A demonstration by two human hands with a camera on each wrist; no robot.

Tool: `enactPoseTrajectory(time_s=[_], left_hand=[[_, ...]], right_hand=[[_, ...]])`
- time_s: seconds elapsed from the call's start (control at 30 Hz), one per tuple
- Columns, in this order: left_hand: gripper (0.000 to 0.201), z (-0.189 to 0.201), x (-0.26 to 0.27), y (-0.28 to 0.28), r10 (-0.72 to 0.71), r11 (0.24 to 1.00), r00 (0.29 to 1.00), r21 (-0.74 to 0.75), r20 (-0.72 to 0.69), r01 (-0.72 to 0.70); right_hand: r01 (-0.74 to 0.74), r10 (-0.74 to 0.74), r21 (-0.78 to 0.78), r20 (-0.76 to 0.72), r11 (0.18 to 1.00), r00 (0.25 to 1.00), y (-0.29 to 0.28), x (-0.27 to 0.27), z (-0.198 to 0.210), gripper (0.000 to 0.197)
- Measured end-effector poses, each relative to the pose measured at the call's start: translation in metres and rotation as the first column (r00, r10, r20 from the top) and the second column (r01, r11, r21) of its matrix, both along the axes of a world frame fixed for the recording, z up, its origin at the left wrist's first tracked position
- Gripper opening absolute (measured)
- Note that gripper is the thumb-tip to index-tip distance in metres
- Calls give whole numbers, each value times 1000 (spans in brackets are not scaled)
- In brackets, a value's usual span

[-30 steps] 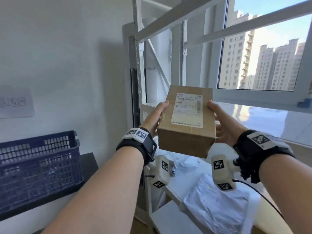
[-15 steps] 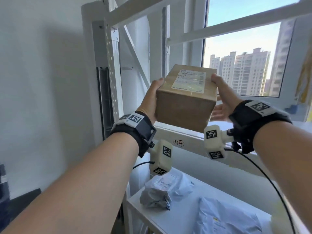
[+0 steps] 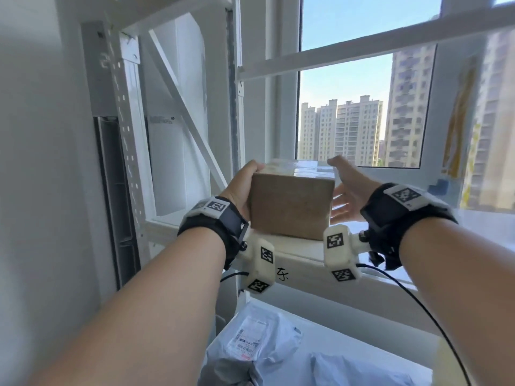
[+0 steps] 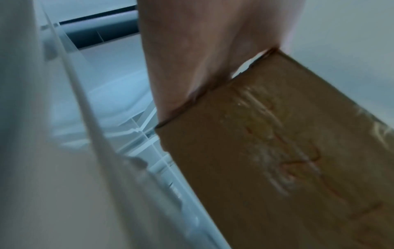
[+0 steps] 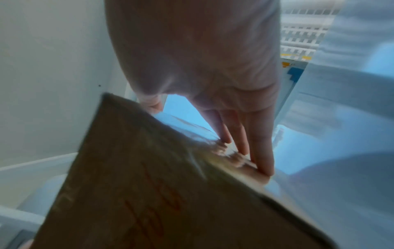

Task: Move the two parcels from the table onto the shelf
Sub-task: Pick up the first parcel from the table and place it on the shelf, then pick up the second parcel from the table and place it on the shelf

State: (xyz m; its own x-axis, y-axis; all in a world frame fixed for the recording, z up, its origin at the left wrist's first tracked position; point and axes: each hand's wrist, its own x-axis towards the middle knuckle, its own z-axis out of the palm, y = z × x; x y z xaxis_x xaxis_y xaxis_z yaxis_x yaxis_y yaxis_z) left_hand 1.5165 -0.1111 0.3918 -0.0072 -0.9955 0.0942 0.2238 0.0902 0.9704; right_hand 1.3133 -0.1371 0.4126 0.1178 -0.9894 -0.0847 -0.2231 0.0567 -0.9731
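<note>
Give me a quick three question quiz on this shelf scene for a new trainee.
1. True or false: the cardboard box is sitting at the front edge of the shelf.
2. Which hand is off the box with straight fingers: A) left hand, B) right hand?
3. What lies on the lower level?

Key: 1 true. 2 B. 3 Grey plastic mailer bags.

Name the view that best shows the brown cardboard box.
Head view: the brown cardboard box appears whole, at the white shelf edge between both hands. The wrist views show only blurred partial faces of it.
</note>
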Motion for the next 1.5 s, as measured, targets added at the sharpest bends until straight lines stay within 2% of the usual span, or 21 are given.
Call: enactPoseTrajectory(time_s=[0.07, 0.23, 0.33, 0.4, 0.47, 0.53, 0.6, 0.67, 0.73, 0.8, 0.83, 0.93, 1.03, 1.13, 1.27, 1.4, 1.5], left_hand=[[23, 0, 1, -6, 16, 998, 1000, 59, 12, -17], [34, 5, 9, -10, 123, 989, 992, 88, 5, -123], [30, 6, 13, -10, 172, 981, 985, 82, 33, -174], [28, 6, 16, -8, 204, 975, 973, 69, 106, -212], [37, 11, 19, -6, 284, 955, 933, 16, 222, -295], [37, 23, 17, 7, 381, 922, 844, -94, 378, -374], [33, 33, 13, 20, 476, 878, 688, -258, 548, -403], [33, 39, 3, 33, 562, 825, 474, -419, 678, -378], [40, 38, -15, 48, 614, 787, 293, -535, 733, -308], [44, 32, -36, 59, 640, 767, 208, -601, 739, -224], [44, 30, -48, 64, 650, 760, 209, -624, 731, -182], [38, 19, -88, 80, 658, 738, 305, -670, 688, -79], [36, 4, -130, 95, 577, 776, 361, -630, 733, 39], [39, -14, -178, 108, 474, 821, 369, -552, 800, 143], [41, -35, -244, 132, 379, 838, 361, -482, 852, 256], [36, -52, -318, 169, 361, 809, 374, -486, 854, 331], [30, -70, -383, 209, 417, 745, 391, -555, 820, 370]], right_hand=[[6, -6, 29, -15, 1000, 1000, -1, -1, -1, 85], [12, -11, 39, -27, 999, 1000, 7, 8, -2, 63], [23, -21, 37, -36, 999, 999, 16, 13, -2, 59], [25, -25, 19, -40, 999, 999, 24, 15, -2, 59], [50, -50, -11, -49, 999, 998, 31, 16, -1, 62], [109, -114, -65, -82, 992, 990, 40, 16, 1, 61], [157, -188, -162, -198, 974, 962, 51, 15, 3, 57], [167, -267, -278, -373, 946, 889, 65, 11, 3, 55], [178, -351, -363, -492, 915, 797, 80, 2, 1, 51], [183, -417, -424, -565, 887, 712, 93, -12, -4, 38], [196, -447, -442, -584, 875, 677, 100, -20, -6, 33], [246, -523, -482, -606, 841, 600, 125, -49, -15, 33], [296, -570, -495, -613, 817, 546, 156, -79, -23, 40], [335, -595, -492, -635, 804, 493, 191, -113, -34, 43], [373, -616, -492, -670, 786, 415, 237, -163, -50, 41], [411, -661, -524, -663, 746, 352, 283, -227, -69, 35], [469, -670, -508, -682, 723, 293, 323, -285, -88, 30]])
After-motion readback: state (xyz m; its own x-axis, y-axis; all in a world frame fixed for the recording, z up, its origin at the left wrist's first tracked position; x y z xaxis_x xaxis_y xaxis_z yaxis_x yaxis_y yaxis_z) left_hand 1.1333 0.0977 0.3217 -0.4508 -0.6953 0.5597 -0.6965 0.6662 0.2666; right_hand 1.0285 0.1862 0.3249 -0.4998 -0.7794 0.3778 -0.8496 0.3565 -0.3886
